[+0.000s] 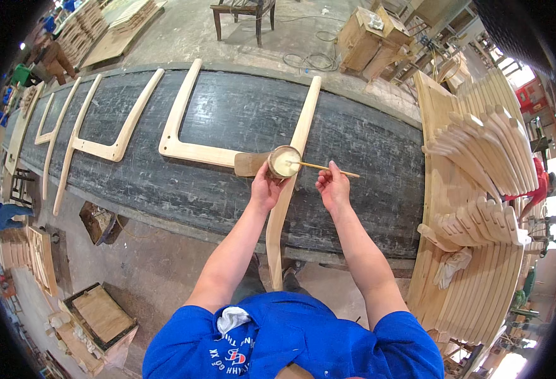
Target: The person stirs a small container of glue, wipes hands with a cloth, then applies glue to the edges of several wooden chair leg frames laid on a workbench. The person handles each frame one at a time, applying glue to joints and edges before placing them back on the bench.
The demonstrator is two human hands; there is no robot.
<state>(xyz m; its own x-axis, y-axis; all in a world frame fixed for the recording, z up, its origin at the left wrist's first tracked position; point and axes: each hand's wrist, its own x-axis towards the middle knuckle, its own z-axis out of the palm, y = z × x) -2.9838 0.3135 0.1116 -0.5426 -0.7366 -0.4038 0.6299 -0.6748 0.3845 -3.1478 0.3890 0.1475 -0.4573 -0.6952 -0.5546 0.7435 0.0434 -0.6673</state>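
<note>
My left hand (pixel 266 191) is wrapped round a small brown cup (pixel 275 169) with pale cream, glue-like stuff in it. Between the fingertips of my right hand (pixel 334 188) is a thin wooden stick (pixel 344 172), its far end dipping into the cup. Whether that end carries bristles I cannot tell. A brown block-like piece (pixel 249 165) shows just left of the cup. Below and behind the cup lies a long, curved wooden chair leg (pixel 279 230), reaching past the table's near edge. It meets a U-shaped wooden frame part (pixel 202 153); the cup hides the joint.
The long dark table (pixel 366 196) carries more wooden chair frames (pixel 95 149) at the left. Curved wooden parts (pixel 480 151) are stacked at the right, with a white rag (pixel 453 268) on them. A wooden chair (pixel 244 11) stands beyond the table. A person in blue (pixel 3 208) is far left.
</note>
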